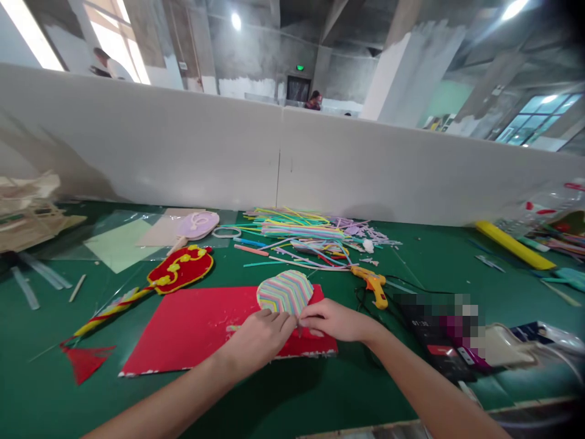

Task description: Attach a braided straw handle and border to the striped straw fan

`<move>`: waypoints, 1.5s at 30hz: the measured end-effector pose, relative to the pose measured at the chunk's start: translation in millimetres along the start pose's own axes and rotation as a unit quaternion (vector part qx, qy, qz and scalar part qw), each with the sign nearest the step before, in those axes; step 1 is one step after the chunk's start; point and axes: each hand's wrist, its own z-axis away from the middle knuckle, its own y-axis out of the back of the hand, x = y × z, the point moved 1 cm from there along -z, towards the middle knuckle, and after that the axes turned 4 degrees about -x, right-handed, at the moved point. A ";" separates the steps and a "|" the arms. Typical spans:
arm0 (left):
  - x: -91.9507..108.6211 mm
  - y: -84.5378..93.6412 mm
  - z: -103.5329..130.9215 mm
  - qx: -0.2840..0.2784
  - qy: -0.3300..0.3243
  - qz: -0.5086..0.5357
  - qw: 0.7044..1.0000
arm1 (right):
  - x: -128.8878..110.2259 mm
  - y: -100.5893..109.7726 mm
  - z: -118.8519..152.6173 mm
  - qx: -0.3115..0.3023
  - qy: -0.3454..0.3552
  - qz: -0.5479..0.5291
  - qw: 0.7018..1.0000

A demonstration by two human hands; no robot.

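Observation:
A rounded piece with pastel zigzag stripes [286, 291] lies over the back edge of a red board [196, 323]. My left hand [267, 334] is closed at its lower edge, fingers curled down. From the right, my right hand [326, 318] meets it there, thumb and fingers pinched together near the same edge. What the right fingertips hold is too small to make out. A short striped end [234, 328] shows to the left of my left hand. Behind and to the right lies a yellow-orange glue gun [372, 285].
Pastel strips [297, 225] are piled by the white partition [183, 146]. A red fan [183, 268] with a tassel and a lilac fan [198, 225] lie left. A phone-like black item [434, 341], a yellow bar [516, 245] and a clear bottle [543, 207] are right. People are beyond the partition.

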 end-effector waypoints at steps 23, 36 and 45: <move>-9.9 7.6 10.5 0.200 0.111 0.070 0.971 | -0.3 -2.3 -5.3 0.070 -0.036 -0.048 0.996; -25.9 9.9 -6.3 0.168 0.013 0.079 0.983 | -5.5 14.4 -9.6 0.006 -0.005 -0.096 0.995; -30.0 11.2 -9.6 0.156 -0.062 -0.038 0.985 | 7.8 13.5 -14.3 -0.016 -0.009 -0.138 0.990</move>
